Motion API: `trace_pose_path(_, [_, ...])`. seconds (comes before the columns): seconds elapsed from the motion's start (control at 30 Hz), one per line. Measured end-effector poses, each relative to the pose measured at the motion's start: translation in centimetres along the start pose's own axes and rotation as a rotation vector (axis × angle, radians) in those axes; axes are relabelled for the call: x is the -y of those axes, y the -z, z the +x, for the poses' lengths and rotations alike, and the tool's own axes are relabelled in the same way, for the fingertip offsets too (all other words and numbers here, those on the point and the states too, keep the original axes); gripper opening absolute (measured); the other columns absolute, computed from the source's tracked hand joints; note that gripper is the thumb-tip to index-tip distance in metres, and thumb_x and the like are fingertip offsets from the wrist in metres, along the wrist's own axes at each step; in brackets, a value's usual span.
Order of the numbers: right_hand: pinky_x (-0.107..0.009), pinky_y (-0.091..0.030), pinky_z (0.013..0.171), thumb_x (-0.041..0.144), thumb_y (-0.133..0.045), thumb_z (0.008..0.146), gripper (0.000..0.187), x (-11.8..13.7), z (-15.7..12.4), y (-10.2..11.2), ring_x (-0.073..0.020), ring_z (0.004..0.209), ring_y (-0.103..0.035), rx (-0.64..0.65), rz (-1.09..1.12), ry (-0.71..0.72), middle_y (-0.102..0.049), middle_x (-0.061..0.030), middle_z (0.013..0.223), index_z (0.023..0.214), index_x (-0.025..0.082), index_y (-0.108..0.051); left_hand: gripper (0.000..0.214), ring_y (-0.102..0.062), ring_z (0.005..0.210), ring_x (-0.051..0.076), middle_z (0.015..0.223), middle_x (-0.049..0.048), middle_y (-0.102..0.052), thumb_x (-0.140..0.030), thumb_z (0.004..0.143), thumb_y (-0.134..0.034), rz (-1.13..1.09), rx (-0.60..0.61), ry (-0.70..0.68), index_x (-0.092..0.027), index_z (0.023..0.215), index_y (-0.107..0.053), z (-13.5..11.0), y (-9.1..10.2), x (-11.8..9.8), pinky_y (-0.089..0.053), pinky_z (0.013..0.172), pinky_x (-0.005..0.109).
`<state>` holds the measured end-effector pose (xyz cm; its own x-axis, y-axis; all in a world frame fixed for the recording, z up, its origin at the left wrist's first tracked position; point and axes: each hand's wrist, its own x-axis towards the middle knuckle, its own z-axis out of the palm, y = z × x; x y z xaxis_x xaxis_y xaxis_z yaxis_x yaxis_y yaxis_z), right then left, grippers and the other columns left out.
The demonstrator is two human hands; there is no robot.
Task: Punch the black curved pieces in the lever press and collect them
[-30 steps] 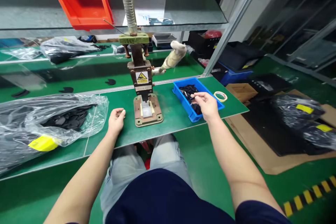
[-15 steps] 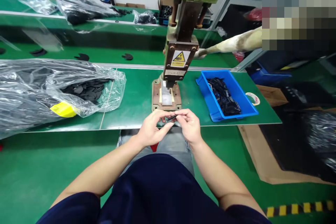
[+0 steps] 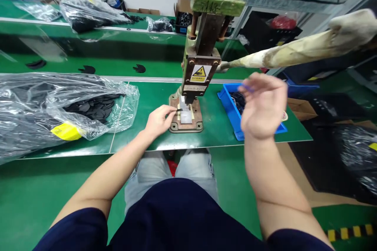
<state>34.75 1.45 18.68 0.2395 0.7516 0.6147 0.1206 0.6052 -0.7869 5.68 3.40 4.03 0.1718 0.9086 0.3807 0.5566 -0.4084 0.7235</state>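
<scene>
A hand press (image 3: 199,68) stands on the green bench, its base plate (image 3: 186,118) bolted down in front of me. My left hand (image 3: 159,120) pinches a small black part (image 3: 179,109) and holds it on the base plate under the ram. Raised in the air to the right of the press is my right hand (image 3: 263,104), fingers loosely spread and blurred, holding nothing I can see. It hangs below the press's cloth-wrapped lever (image 3: 300,47).
A blue bin (image 3: 232,112) of small black parts sits right of the press, a tape roll (image 3: 284,115) beyond it. A clear plastic bag (image 3: 55,106) of black discs with a yellow label lies at left. Cardboard and dark bags cover the floor at right.
Both hands held the black part together in front of the press; now the left hand has carried it onto the base plate and the right hand has let go and risen toward the lever.
</scene>
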Motion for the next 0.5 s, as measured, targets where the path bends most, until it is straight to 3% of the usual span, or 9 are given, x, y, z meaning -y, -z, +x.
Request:
trace_pose_path(0.07, [-0.046,-0.058,0.109,0.060,-0.062,0.098,0.040,3.7,3.7,-0.4,-0.0254,0.131,-0.070,-0.010,0.090,0.179,-0.072,0.0001,0.131,0.123,0.030,-0.066,0.024,-0.069,0.116,0.027,0.120,0.0106,-0.077,-0.031,0.104,-0.060,0.034,0.056,-0.041,-0.023,0.116,-0.079,2.3,-0.4,1.2,-0.051,0.108,0.039])
trace_pose_path(0.1, [-0.046,-0.056,0.109,0.065,-0.049,0.101,0.045,5.5,5.0,-0.8,-0.0252,0.130,-0.070,-0.005,0.091,0.227,-0.071,0.0026,0.131,0.123,0.030,-0.067,0.023,-0.068,0.117,0.029,0.119,0.0112,-0.077,-0.029,0.103,-0.061,0.047,0.089,-0.067,-0.023,0.116,-0.080,3.2,-0.7,1.7,-0.049,0.110,0.041])
trace_pose_path(0.17, [-0.045,-0.056,0.101,0.081,-0.012,0.095,0.082,8.1,6.7,-2.1,-0.0204,0.116,-0.075,0.089,0.040,0.235,-0.072,0.0015,0.121,0.117,0.027,-0.071,0.022,-0.068,0.115,0.030,0.115,0.0123,-0.076,-0.026,0.100,-0.065,0.075,0.167,-0.117,-0.024,0.114,-0.081,4.6,-1.1,2.1,-0.049,0.109,0.043])
trace_pose_path(0.2, [-0.042,-0.058,0.094,0.085,-0.008,0.091,0.088,8.7,7.1,-2.7,-0.0173,0.104,-0.076,0.104,0.004,0.229,-0.072,0.0008,0.108,0.107,0.027,-0.072,0.022,-0.068,0.114,0.031,0.114,0.0127,-0.076,-0.024,0.098,-0.066,0.098,0.205,-0.143,-0.024,0.113,-0.082,5.0,-1.3,2.1,-0.050,0.108,0.043])
trace_pose_path(0.27, [-0.037,-0.060,0.078,0.093,-0.026,0.088,0.078,8.8,7.4,-3.6,-0.0144,0.078,-0.072,0.138,-0.006,0.248,-0.065,0.0005,0.082,0.085,0.029,-0.069,0.025,-0.068,0.113,0.031,0.114,0.0130,-0.075,-0.022,0.098,-0.064,0.177,0.264,-0.205,-0.025,0.115,-0.082,5.5,-1.4,1.9,-0.051,0.105,0.044])
trace_pose_path(0.37, [-0.037,-0.056,0.061,0.080,-0.071,0.082,0.054,7.0,7.0,-3.5,-0.0152,0.059,-0.058,0.197,0.141,0.354,-0.053,0.0025,0.063,0.072,0.027,-0.063,0.029,-0.069,0.111,0.029,0.117,0.0118,-0.076,-0.022,0.102,-0.058,0.334,0.291,-0.297,-0.025,0.120,-0.081,5.6,-1.3,1.5,-0.052,0.098,0.043])
trace_pose_path(0.43, [-0.037,-0.054,0.059,0.064,-0.080,0.083,0.044,5.6,5.8,-2.7,-0.0148,0.059,-0.057,0.234,0.194,0.417,-0.052,0.0033,0.061,0.072,0.025,-0.062,0.029,-0.069,0.109,0.028,0.118,0.0112,-0.076,-0.023,0.104,-0.056,0.401,0.294,-0.334,-0.025,0.120,-0.080,5.6,-1.1,1.4,-0.053,0.095,0.042])
trace_pose_path(0.5, [-0.039,-0.058,0.069,0.050,-0.079,0.087,0.036,4.3,3.8,-1.8,-0.0144,0.063,-0.061,0.260,0.139,0.451,-0.054,0.0039,0.062,0.070,0.025,-0.060,0.030,-0.070,0.107,0.027,0.118,0.0105,-0.077,-0.023,0.105,-0.054,0.423,0.285,-0.350,-0.023,0.119,-0.080,5.5,-1.1,1.3,-0.053,0.093,0.041])
